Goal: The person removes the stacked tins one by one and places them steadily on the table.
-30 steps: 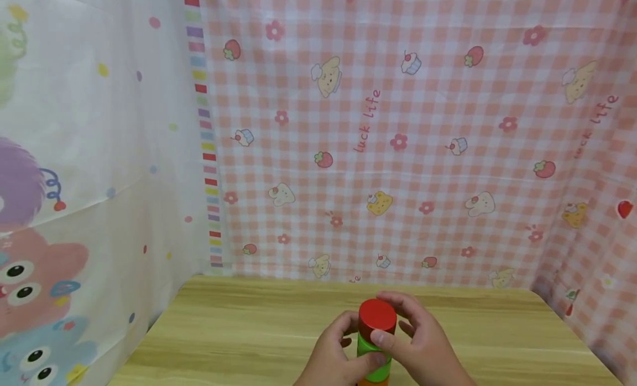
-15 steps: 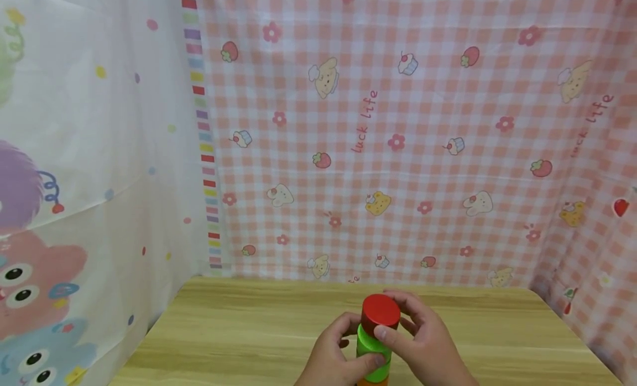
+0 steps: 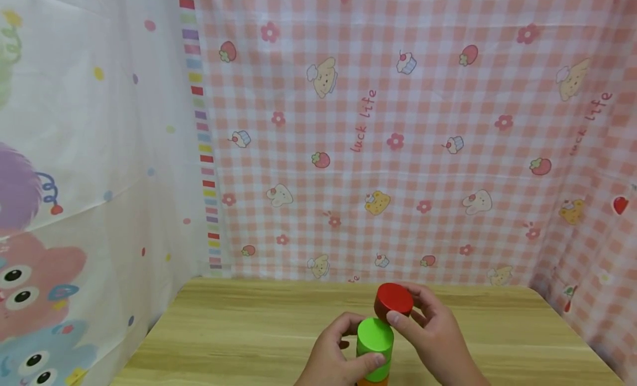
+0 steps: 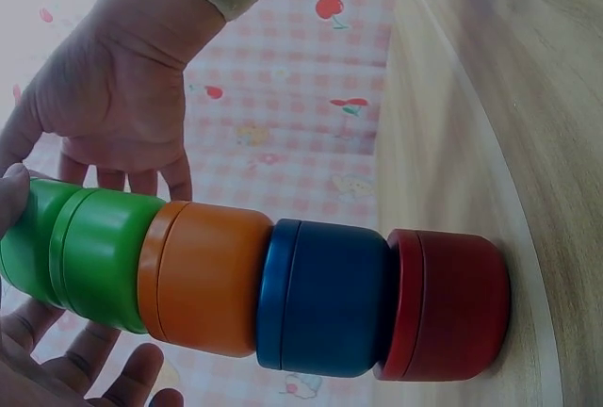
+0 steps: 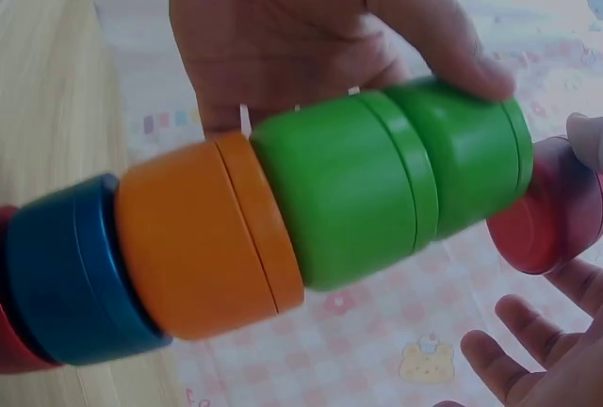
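A stack of round lidded jars stands upright on the wooden table: a red jar [image 4: 452, 305] at the bottom, then a blue jar [image 4: 330, 299], an orange jar [image 4: 212, 275] and two green jars, the lower one [image 4: 111, 256] under the upper green jar [image 3: 375, 335]. My left hand [image 3: 335, 353] curls around the green part, its thumb pressed to the near side. Pinched between thumb and fingers of my right hand [image 3: 435, 336] is another red jar [image 3: 393, 300], tilted, up and right of the top green lid; its lower edge overlaps that lid in the head view.
The wood-grain table [image 3: 239, 319] runs back to a pink checked cloth [image 3: 348, 220] hanging behind it. A white cloth [image 3: 164, 220] with cartoon prints hangs along the left side, and more pink cloth [image 3: 582, 275] covers the right.
My right hand has lifted the red jar off the stack and shifted it up and right, baring the green lid. My left hand has kept its place around the stack.
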Tool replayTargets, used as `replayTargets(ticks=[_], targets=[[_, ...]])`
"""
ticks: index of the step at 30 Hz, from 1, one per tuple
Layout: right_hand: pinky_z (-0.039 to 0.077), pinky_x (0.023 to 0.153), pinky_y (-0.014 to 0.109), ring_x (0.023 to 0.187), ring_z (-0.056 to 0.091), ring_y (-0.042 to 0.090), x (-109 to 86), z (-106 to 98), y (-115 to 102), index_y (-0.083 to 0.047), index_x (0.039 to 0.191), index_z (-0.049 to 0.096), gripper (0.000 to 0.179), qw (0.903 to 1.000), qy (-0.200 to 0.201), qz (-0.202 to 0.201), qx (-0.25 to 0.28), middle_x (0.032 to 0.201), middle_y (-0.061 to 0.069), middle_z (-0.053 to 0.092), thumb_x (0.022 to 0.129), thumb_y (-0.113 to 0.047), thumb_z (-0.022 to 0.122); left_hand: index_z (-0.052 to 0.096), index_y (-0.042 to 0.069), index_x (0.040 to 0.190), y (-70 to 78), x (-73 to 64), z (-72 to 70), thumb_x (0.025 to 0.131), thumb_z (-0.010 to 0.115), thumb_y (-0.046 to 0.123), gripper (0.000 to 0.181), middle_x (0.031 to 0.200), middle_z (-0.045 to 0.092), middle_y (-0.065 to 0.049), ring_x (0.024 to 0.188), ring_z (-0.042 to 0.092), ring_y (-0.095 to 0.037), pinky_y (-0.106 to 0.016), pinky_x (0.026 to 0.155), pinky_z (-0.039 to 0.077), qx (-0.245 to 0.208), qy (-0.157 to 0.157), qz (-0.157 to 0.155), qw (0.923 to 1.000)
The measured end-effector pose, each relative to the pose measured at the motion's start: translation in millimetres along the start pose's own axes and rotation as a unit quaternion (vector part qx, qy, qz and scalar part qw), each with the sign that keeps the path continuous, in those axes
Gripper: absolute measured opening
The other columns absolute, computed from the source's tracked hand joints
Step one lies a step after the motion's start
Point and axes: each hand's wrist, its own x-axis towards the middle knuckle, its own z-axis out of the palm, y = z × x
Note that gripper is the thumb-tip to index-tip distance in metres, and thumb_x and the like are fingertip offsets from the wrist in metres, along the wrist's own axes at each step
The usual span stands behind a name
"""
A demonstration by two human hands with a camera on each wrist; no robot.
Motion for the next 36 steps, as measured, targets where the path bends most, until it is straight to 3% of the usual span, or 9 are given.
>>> replayTargets(ticks=[16, 36], targets=[[0.037, 0.116, 0.066, 0.133, 0.052, 0.027, 14.5, -9.4, 18.7, -0.012, 0.144, 0.059, 0.056, 0.9975, 0.010, 0.069, -0.001, 0.140, 0.009, 0.065, 0.097, -0.034, 0.078, 0.070, 0.025, 0.121, -1.4, 0.0, -0.3, 0.088, 0.087, 0.034, 0.039, 0.117, 0.071, 0.008, 0.115, 0.055, -0.021, -0.044, 0.092, 0.041, -0.001, 0.000, 0.010, 0.9999], [0.038, 0.109, 0.067, 0.133, 0.054, 0.031, 25.0, -7.7, 50.4, -0.012, 0.142, 0.061, 0.055, 0.9977, 0.010, 0.055, -0.038, 0.141, 0.010, 0.065, 0.095, -0.033, 0.080, 0.069, 0.027, 0.122, -1.4, -0.4, -1.3, 0.088, 0.086, 0.033, 0.039, 0.118, 0.071, 0.008, 0.115, 0.054, -0.022, -0.043, 0.090, 0.040, 0.001, -0.005, 0.008, 1.0000]])
